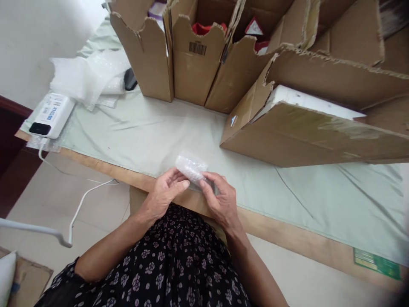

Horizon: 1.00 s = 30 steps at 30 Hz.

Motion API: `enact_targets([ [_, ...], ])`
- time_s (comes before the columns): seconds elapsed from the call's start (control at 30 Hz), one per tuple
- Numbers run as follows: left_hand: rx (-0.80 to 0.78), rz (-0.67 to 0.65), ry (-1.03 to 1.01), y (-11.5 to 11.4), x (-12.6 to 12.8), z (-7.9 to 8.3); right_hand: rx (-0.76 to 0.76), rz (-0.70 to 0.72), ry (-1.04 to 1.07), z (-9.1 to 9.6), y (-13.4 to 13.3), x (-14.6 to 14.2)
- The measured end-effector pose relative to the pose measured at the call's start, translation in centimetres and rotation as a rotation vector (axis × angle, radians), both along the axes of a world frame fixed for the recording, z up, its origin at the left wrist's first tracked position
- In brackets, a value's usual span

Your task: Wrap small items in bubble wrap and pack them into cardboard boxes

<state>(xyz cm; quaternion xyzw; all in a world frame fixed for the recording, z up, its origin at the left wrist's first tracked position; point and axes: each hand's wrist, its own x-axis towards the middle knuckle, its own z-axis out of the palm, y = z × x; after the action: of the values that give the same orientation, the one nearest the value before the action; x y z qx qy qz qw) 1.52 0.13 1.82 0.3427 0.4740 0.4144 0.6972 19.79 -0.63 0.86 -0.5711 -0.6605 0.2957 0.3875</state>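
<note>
A small roll of bubble wrap point(191, 167) is held between my two hands at the front edge of the table. My left hand point(166, 189) grips its left end, with the thumb on the near side and the fingers behind. At the right end, my right hand point(220, 194) pinches the wrap between thumb and fingertips. Whether anything lies inside the roll cannot be seen through the cloudy plastic.
Several cut cardboard boxes point(194, 72) stand along the back, and a longer one point(306, 136) with a white item is at right. Bubble wrap sheets point(92, 74) and a white power bank point(53, 116) with a cable lie left. A pale green cloth point(143, 128) covers the table.
</note>
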Motion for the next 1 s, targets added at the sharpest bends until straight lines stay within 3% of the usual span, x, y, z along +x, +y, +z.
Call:
enact_targets([
  [0.07, -0.031, 0.045, -0.092, 0.4, 1.1, -0.5, 0.001, 0.032, 0.005, 0.3, -0.3, 0.0],
  [0.2, -0.005, 0.087, -0.056, 0.9, 1.8, -0.6, 0.014, -0.075, 0.002, 1.0, 0.0, 1.6],
  [0.27, 0.059, 0.013, 0.034, 0.8, 1.8, -0.1, -0.017, -0.066, 0.061, 1.5, 0.3, 2.8],
  [0.4, 0.164, -0.148, 0.220, 0.5, 2.4, 1.3, -0.044, 0.081, 0.112, 2.9, 0.8, 3.8],
  [0.6, 0.119, -0.333, 0.138, 0.8, 3.6, 1.8, 0.031, 0.152, 0.113, 3.7, 0.8, 3.8],
  [0.67, 0.074, -0.302, 0.096, 1.1, 3.7, 1.6, 0.069, 0.080, 0.132, 3.4, 0.6, 4.1],
  [0.83, -0.055, -0.042, -0.203, 2.1, 3.9, 1.2, 0.053, -0.054, 0.185, 1.8, -0.8, 4.8],
  [1.0, -0.150, -0.068, -0.366, 2.1, 5.3, 1.0, -0.025, -0.131, 0.268, 0.6, -2.1, 4.0],
])
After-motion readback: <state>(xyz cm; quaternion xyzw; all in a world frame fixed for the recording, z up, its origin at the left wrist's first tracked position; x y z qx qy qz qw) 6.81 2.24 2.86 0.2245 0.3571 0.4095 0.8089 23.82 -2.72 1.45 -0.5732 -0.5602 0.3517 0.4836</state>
